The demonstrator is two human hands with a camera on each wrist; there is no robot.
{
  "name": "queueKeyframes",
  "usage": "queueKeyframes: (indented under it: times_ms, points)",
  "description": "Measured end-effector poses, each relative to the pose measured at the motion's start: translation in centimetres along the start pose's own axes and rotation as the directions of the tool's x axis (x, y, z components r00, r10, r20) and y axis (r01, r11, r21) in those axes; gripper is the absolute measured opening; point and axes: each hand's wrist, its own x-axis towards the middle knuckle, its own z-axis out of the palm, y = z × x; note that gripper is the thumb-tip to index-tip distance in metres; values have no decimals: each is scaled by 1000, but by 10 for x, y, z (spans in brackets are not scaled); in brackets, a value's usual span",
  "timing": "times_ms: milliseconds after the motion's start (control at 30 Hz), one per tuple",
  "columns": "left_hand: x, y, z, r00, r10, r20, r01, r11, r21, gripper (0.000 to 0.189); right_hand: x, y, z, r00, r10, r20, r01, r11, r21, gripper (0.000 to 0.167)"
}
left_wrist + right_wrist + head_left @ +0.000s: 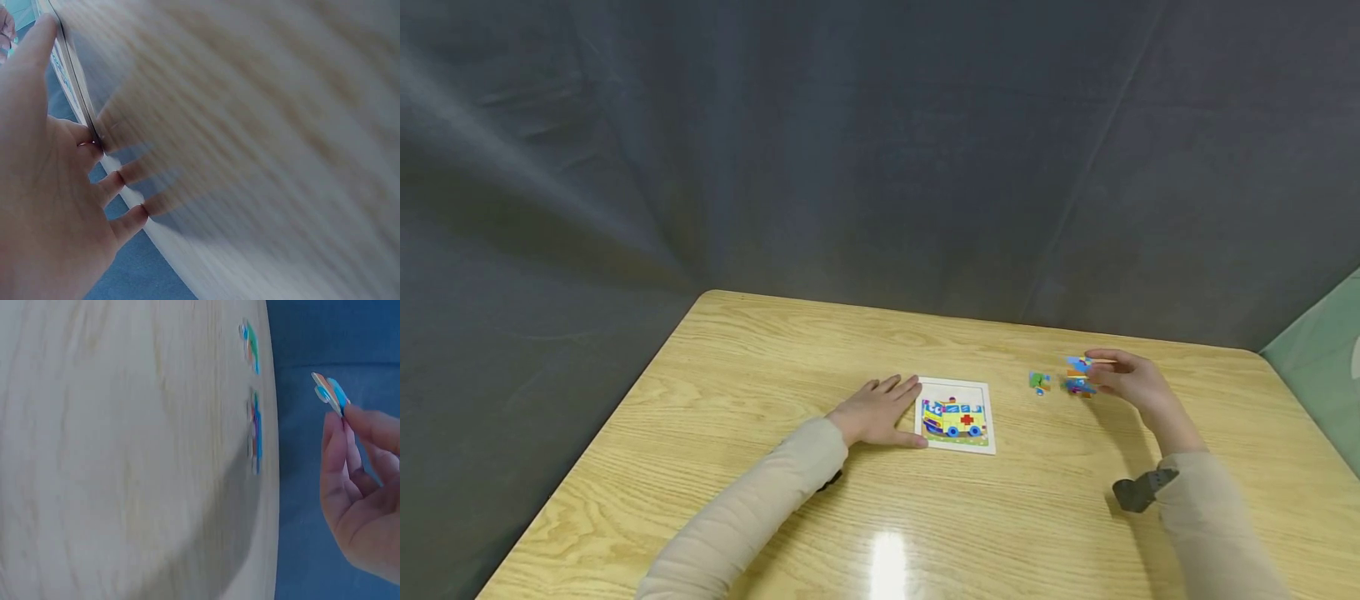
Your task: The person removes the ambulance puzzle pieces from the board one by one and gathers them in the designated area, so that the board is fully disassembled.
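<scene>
A jigsaw puzzle in a white square tray (pixel 955 450) lies on the table, its picture a yellow ambulance (pixel 953 418) with a red cross. The upper strip of the tray is white. My left hand (pixel 880 412) lies with fingers spread at the tray's left edge, thumb and index finger touching the frame. Off to the right, my right hand (pixel 1131 385) pinches a blue and orange puzzle piece (pixel 331 392) between thumb and fingers, held above the table. Below it lies a blue puzzle piece (pixel 255 434), and a green puzzle piece (pixel 1039 382) is to the left.
The wooden table (pixel 820 517) has a rounded back edge close behind the loose pieces. Dark cloth (pixel 880 167) hangs behind and to the left. A green panel (pixel 1322 375) stands at the right side.
</scene>
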Motion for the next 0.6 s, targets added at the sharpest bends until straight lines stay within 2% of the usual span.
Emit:
queueKeyframes:
  times_ms: [200,300,433,600]
  points:
    - [1,-1,1,1000,2,1,-2,1000,4,92,-3,14,-11,998,47,-52,-41,994,104,23]
    - [1,-1,1,1000,3,0,-3,1000,4,92,-6,20,-16,996,64,-70,-56,992,115,21]
    - [1,-2,1,1000,1,-2,-1,1000,3,92,-8,26,-22,992,90,-86,-82,993,85,16]
    - [2,-3,2,1000,-2,-3,2,1000,12,92,-9,33,-29,987,129,-96,-126,991,37,19]
